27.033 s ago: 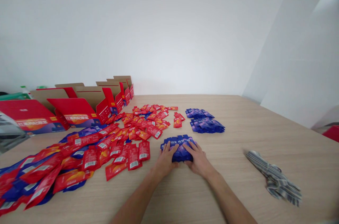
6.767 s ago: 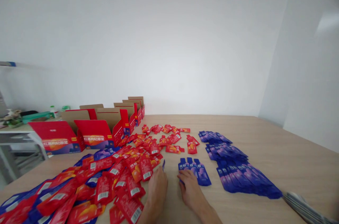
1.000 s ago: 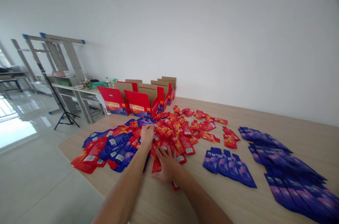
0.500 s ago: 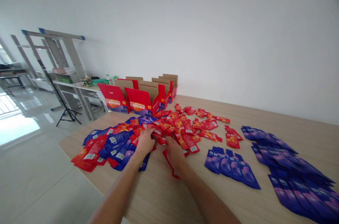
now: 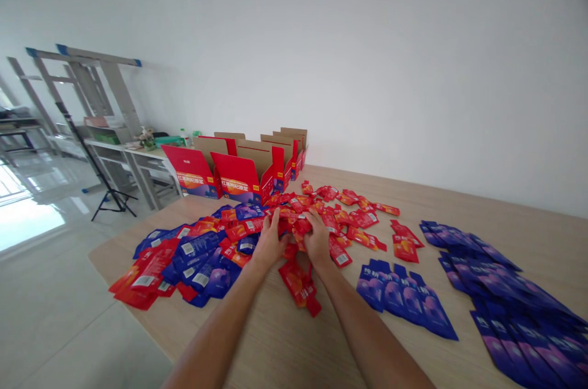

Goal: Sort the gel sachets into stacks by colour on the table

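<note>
Both hands are among a heap of red drink pouches [image 5: 331, 220] in the middle of the table. My left hand [image 5: 270, 242] has its fingers curled on the left end of a red pouch [image 5: 292, 217]. Facing it, my right hand [image 5: 316, 239] grips the right end of the same pouch, though the fingertips are partly hidden. Just this side of the hands lie a couple of red pouches [image 5: 298, 285]. Blue pouches [image 5: 197, 257] mixed with red ones are piled left of my left hand. A fanned row of blue pouches [image 5: 404, 294] lies right of my right arm.
Open red cartons [image 5: 236, 177] with raised flaps stand at the back left of the table [image 5: 271, 340], near the wall. Stacked blue pouches [image 5: 509, 279] run down the right side. Beyond the left edge are a black tripod [image 5: 113, 196] and a metal frame.
Both hands have moved forward and up into the red heap, bringing a red pouch between them. The red pouches near the front, earlier partly under my right hand, now show more fully.
</note>
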Demonstrator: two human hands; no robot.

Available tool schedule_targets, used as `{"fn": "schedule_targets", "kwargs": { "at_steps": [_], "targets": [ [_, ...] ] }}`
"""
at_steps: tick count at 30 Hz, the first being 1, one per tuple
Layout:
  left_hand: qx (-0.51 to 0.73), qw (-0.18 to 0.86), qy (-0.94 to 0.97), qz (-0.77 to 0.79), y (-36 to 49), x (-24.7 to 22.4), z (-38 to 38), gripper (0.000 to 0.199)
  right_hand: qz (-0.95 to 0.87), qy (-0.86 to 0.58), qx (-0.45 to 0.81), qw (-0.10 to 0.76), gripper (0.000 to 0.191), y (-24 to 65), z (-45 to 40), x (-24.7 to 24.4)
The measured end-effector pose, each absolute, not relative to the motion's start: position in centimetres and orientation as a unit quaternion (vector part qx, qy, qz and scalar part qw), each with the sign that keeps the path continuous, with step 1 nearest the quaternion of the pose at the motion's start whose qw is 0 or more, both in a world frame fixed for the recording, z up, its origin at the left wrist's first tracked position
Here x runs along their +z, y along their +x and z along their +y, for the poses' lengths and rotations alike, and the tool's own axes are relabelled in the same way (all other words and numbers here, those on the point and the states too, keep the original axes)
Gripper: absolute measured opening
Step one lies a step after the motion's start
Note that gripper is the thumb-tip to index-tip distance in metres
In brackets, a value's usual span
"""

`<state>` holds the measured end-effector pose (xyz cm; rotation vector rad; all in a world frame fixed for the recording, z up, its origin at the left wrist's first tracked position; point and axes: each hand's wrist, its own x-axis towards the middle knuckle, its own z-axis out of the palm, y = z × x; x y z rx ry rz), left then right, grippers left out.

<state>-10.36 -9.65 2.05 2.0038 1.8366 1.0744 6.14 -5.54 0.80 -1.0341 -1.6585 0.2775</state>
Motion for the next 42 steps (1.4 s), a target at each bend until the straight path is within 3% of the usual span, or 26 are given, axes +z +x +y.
{"fn": "schedule_targets", "kwargs": {
  "at_steps": [3, 6, 9, 11, 15, 21, 33, 35, 39, 42],
  "targets": [
    [0.289, 0.094, 0.676, 0.671, -9.9, 1.7, -8.9, 0.08, -0.703, -0.478, 0.105, 0.516, 0.056, 6.2, -4.5, 0.8],
    [0.214, 0.055, 0.672, 0.707, -9.5, 1.3, -8.7, 0.071, -0.727, -0.55, 0.082, 0.402, 0.06, 6.1, -4.2, 0.8],
    [0.153, 0.037, 0.677, 0.719, -9.1, 0.6, -8.7, 0.062, -0.737, -0.608, 0.078, 0.285, 0.055, 6.1, -4.5, 0.8],
    [0.12, 0.049, 0.682, 0.719, -8.9, 0.1, -9.0, 0.062, -0.736, -0.623, 0.089, 0.251, 0.048, 6.2, -4.8, 0.8],
    [0.106, 0.04, 0.69, 0.715, -8.9, -0.2, -9.7, 0.06, -0.729, -0.63, 0.09, 0.253, 0.041, 5.9, -5.5, 1.3],
    [0.138, -0.002, 0.668, 0.731, -11.4, 1.4, -11.4, 0.046, -0.779, -0.505, 0.078, 0.364, 0.043, 2.7, -7.4, 2.5],
    [0.141, -0.032, 0.554, 0.82, -21.3, 2.3, -16.2, 0.043, -0.871, -0.343, 0.145, 0.319, 0.038, -6.6, -11.5, 4.1],
    [0.12, -0.032, 0.541, 0.832, -23.3, 2.4, -16.6, 0.055, -0.873, -0.349, 0.143, 0.31, 0.034, -7.2, -12.1, 4.1],
    [0.09, 0.009, 0.493, 0.866, -26.7, 2.5, -16.7, 0.102, -0.866, -0.378, 0.126, 0.301, 0.025, -7.7, -13.8, 3.9],
    [0.083, 0.082, 0.449, 0.886, -28.1, 2.3, -16.5, 0.115, -0.837, -0.452, 0.107, 0.288, 0.023, -7.7, -15.5, 3.4]
  ]
}}
